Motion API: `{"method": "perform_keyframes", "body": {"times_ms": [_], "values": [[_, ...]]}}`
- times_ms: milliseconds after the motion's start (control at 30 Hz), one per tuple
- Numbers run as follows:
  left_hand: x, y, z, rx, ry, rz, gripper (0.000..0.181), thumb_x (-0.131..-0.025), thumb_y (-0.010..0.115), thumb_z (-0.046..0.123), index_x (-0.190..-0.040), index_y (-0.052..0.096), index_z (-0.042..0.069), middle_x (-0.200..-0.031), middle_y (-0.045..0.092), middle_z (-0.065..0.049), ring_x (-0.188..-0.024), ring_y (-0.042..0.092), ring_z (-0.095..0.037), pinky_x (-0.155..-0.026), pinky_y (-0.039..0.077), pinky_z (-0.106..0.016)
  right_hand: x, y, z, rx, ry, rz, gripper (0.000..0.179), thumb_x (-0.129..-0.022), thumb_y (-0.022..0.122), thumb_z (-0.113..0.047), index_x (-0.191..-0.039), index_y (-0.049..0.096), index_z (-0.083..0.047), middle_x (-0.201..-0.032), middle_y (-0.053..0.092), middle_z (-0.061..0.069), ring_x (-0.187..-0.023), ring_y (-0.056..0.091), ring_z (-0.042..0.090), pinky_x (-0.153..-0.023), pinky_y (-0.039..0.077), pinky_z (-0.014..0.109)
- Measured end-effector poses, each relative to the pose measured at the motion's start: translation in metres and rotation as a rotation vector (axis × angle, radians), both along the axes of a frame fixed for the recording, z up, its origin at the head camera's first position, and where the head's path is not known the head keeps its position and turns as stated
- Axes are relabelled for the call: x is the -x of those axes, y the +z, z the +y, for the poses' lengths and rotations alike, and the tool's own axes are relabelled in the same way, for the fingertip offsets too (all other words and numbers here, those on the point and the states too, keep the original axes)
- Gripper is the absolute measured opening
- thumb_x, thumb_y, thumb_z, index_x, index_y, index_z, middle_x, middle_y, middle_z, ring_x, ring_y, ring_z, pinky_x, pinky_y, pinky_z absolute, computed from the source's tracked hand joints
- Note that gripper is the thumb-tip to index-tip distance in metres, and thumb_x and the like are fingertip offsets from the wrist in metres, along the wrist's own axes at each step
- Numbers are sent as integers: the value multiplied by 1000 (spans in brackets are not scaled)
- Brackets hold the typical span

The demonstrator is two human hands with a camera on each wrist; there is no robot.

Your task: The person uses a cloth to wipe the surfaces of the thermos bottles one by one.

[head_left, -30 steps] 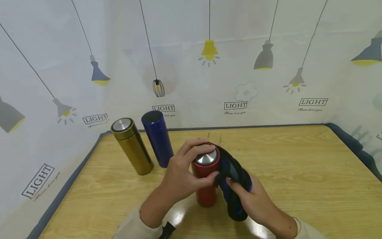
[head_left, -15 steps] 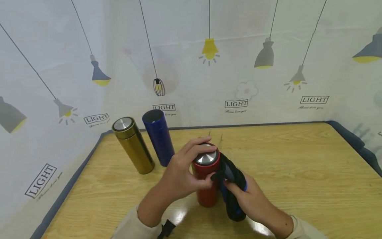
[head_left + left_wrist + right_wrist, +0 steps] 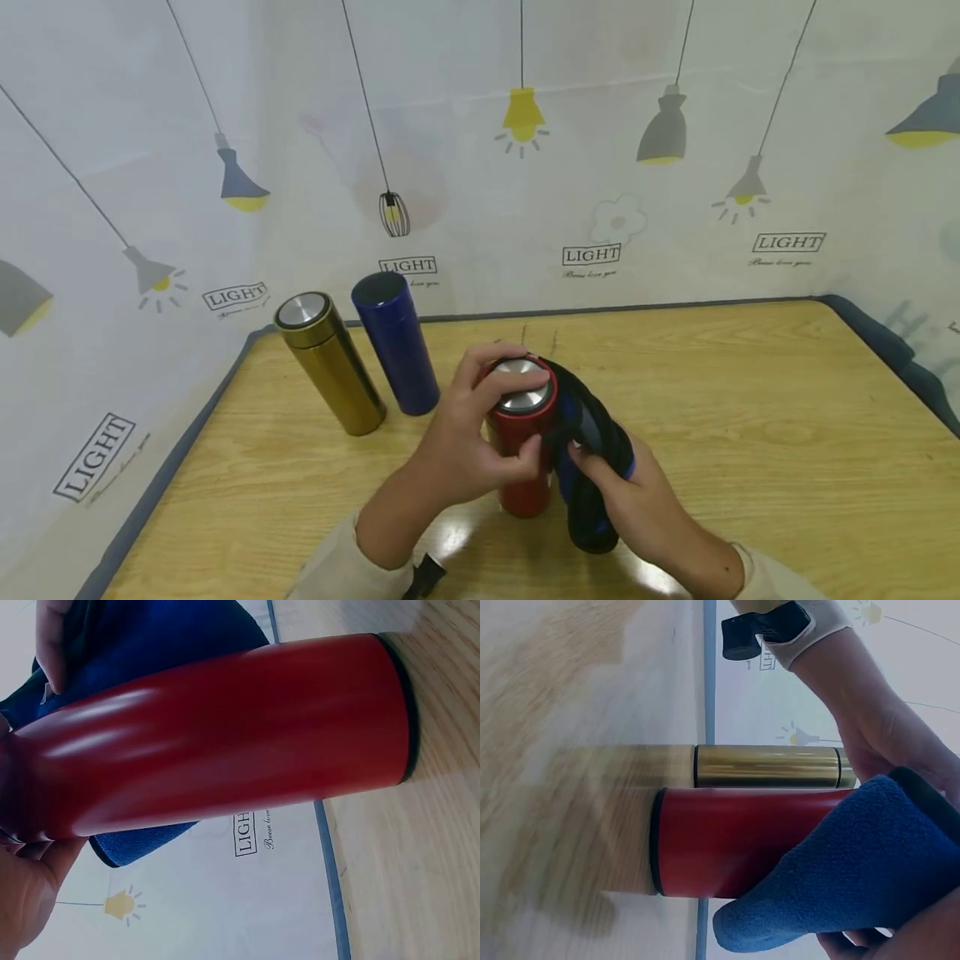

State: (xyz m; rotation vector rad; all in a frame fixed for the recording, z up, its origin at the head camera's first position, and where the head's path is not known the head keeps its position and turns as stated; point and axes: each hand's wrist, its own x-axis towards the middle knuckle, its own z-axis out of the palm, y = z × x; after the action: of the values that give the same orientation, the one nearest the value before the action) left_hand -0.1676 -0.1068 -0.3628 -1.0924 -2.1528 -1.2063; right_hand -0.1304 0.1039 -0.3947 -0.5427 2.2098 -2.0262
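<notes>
A red thermos flask (image 3: 522,492) with a silver-topped lid (image 3: 527,402) stands upright on the table in front of me. My left hand (image 3: 468,442) grips its upper end, with fingers over the lid and the thumb on the near side. In my right hand (image 3: 651,504) is a folded cloth (image 3: 588,504), blue terry with black edging. The cloth lies along the right side of the flask and reaches round behind its top. The left wrist view has the blue cloth (image 3: 165,645) behind the red body (image 3: 225,735). My right fingers are partly hidden by the cloth.
Left of the hands stand a gold thermos flask (image 3: 333,375) and a dark blue one (image 3: 397,350), both upright. A pale wall covering (image 3: 450,50) printed with lamps rises behind the wooden table (image 3: 750,417). A black strap piece (image 3: 427,573) shows by my left sleeve.
The cloth drew in towards my right hand half a second ago and now reaches up behind the flask's top again. My left hand has kept its place on the flask.
</notes>
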Motion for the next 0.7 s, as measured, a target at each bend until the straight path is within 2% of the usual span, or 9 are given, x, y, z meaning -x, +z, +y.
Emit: {"method": "perform_keyframes", "body": {"times_ms": [100, 300, 500, 600, 700], "values": [[1, 0, -1, -4, -2, 19, 59, -74, 80, 8, -128, 60, 16, -141, 45, -12, -128, 53, -29, -95, 57, -37, 0, -2, -2, 2, 0, -1, 18, -103, 51, -12, -112, 58, 3, -96, 65, 16, -83, 66, 14, -73, 57, 29], [2, 2, -1, 0, 17, 32, 58, -76, 87, 15, -128, 61, 16, -140, 48, -12, -126, 58, -28, -95, 57, -32, 3, -10, -5, -70, -20, -5, 21, -101, 53, -9, -120, 59, -1, -105, 65, 13, -93, 63, 11, -81, 55, 26], [0, 4, -1, 16, 36, 47, 58, -77, 87, 16, -129, 61, 16, -140, 49, -13, -127, 57, -27, -96, 56, -30, 4, -11, -3, -97, 3, -24, 29, -105, 49, -20, -129, 56, -3, -120, 64, 13, -109, 61, 11, -91, 52, 23], [1, 4, 0, 20, 15, 46, 57, -79, 86, 16, -130, 60, 15, -142, 48, -13, -129, 56, -27, -97, 55, -30, 3, -8, -1, -63, 22, -9, 29, -107, 46, -20, -128, 55, -2, -117, 64, 14, -106, 63, 12, -89, 54, 24], [1, 3, 0, 24, -13, 37, 58, -80, 84, 16, -131, 56, 13, -144, 47, -13, -130, 55, -26, -98, 55, -29, 2, -5, 1, -18, 36, 53, 25, -107, 43, -14, -123, 55, 2, -108, 64, 13, -97, 65, 13, -82, 57, 27]]}}
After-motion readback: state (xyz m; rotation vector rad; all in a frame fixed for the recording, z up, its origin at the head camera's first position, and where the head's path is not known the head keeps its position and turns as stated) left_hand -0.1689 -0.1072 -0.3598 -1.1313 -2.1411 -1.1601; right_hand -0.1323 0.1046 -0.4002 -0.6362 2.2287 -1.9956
